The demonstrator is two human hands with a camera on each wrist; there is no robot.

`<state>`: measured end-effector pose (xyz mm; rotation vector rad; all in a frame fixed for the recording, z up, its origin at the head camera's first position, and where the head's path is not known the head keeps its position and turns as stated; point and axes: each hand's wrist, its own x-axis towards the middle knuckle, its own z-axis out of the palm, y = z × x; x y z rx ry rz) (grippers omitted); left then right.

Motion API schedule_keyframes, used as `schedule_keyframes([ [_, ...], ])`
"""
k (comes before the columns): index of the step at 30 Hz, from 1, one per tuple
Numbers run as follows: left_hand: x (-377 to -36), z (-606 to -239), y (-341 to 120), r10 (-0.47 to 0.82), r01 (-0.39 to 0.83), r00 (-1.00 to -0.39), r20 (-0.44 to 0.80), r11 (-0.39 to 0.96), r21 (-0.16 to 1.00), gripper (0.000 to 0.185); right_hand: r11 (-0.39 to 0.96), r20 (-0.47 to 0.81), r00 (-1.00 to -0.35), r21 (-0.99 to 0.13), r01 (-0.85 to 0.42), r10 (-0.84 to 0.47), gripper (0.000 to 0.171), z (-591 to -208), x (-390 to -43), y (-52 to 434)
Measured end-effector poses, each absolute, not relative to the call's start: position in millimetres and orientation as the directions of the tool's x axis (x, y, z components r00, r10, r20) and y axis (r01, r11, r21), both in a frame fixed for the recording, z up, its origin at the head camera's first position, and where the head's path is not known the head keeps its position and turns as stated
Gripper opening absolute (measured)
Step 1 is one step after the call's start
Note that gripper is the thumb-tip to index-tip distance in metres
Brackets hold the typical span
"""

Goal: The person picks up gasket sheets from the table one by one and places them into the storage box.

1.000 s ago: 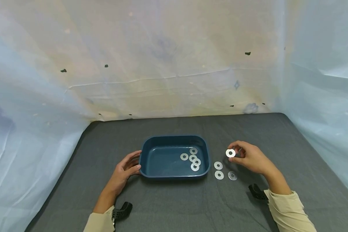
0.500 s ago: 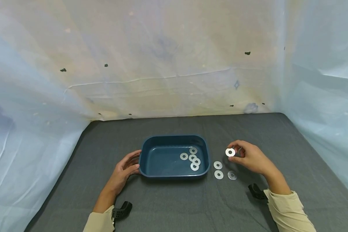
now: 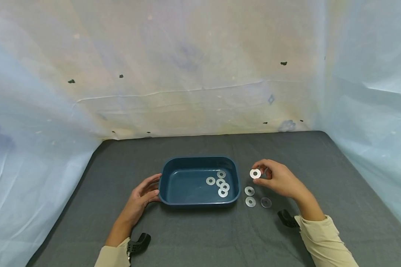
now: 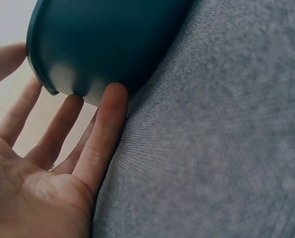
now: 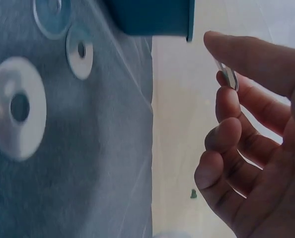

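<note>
You pinched a flat silver metal washer (image 3: 255, 173) between the thumb and fingertips of your right hand (image 3: 276, 180), raised off the grey cloth (image 3: 200, 237) just right of the dark blue plastic tray (image 3: 168, 167), so it could travel over the rim. Three more washers (image 3: 249, 191) lay just below that hand, five others (image 3: 220, 182) inside the tray. Your left hand (image 3: 141, 197) lay open, straight fingers (image 4: 108, 124) touching the tray's left wall, likely to steady it.
</note>
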<state>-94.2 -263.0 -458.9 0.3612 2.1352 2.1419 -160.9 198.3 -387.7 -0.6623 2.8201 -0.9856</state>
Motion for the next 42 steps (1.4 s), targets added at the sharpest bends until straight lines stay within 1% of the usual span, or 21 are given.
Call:
schedule_keyframes([
  [9,-94.4,-460.6,-263.0,0.219,0.082,-0.972,0.081,-0.007,0.997,0.053,0.639,0.072,-0.873,-0.652,-0.408,-0.483,0.035,-389.9,-155.2,172.6],
  [22,-95.7,-460.5,-261.8,0.217,0.092,-0.972,0.091,-0.006,0.996,0.052,0.638,0.097,-0.883,-0.656,-0.404,-0.459,0.038,-390.8,-154.1,159.5],
  [30,-95.5,-460.4,-262.3,0.213,0.093,-0.973,0.090,0.006,0.996,0.052,0.590,0.088,-0.861,-0.692,-0.415,-0.502,0.037,-388.8,-152.9,137.8],
  [38,-94.2,-459.8,-262.1,0.207,0.081,-0.975,0.076,0.016,0.997,0.052,0.550,0.134,-0.851,-0.710,-0.439,-0.507,0.035,-388.0,-152.9,115.8],
  [42,-93.0,-458.8,-263.1,0.200,0.075,-0.977,0.068,0.027,0.997,0.053,0.532,0.136,-0.857,-0.732,-0.426,-0.498,0.034,-392.3,-154.9,109.5],
])
